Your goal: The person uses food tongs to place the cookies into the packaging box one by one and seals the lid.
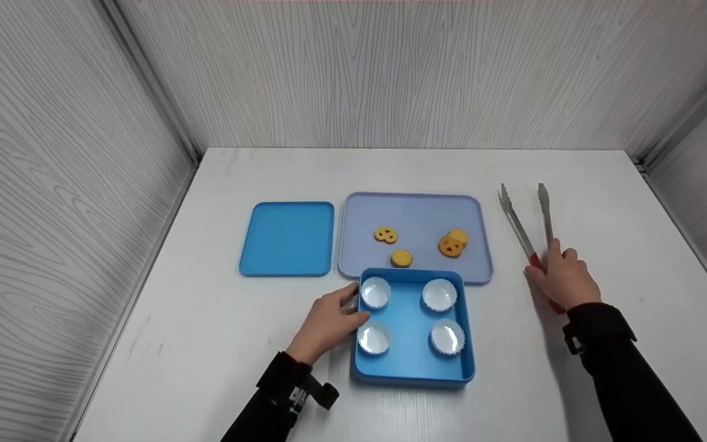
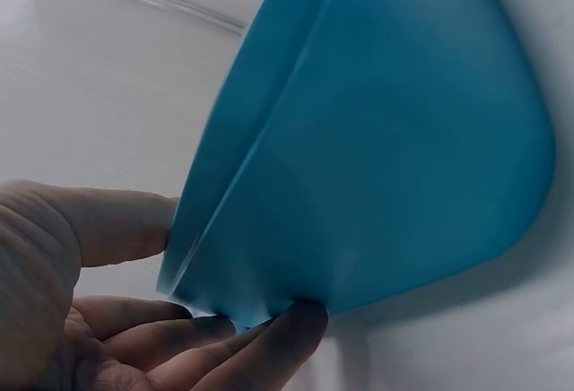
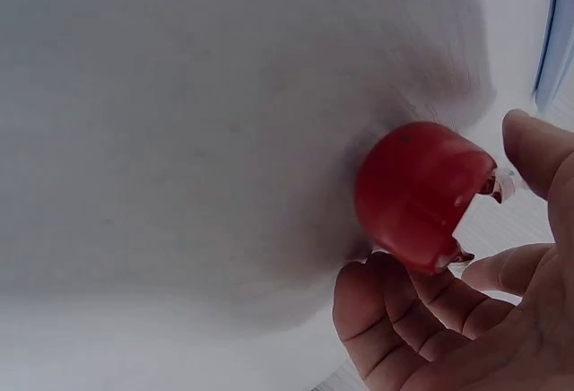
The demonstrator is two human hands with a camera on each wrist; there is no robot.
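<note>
My left hand [image 1: 329, 322] grips the left wall of a blue rectangular box [image 1: 407, 362]. In the left wrist view the thumb [image 2: 126, 225] lies at the rim while the other fingers press the box's outer side. Inside the box sit several white fluted baking cups [image 1: 439, 295], one near each corner. Over on the right, my right hand [image 1: 565, 279] holds metal tongs [image 1: 516, 224] by their red handles. The tong arms are spread and point away from me. In the right wrist view, curled fingers surround the red handle end [image 3: 417, 194].
Behind the box lies a lavender tray [image 1: 415, 209] bearing a pretzel-shaped biscuit [image 1: 385, 234], a round biscuit [image 1: 401, 258] and overlapping biscuits [image 1: 450, 246]. A flat blue tray or lid [image 1: 289, 239] is left of it. Grey wood-grain panels [image 1: 366, 73] enclose the white table [image 1: 206, 319].
</note>
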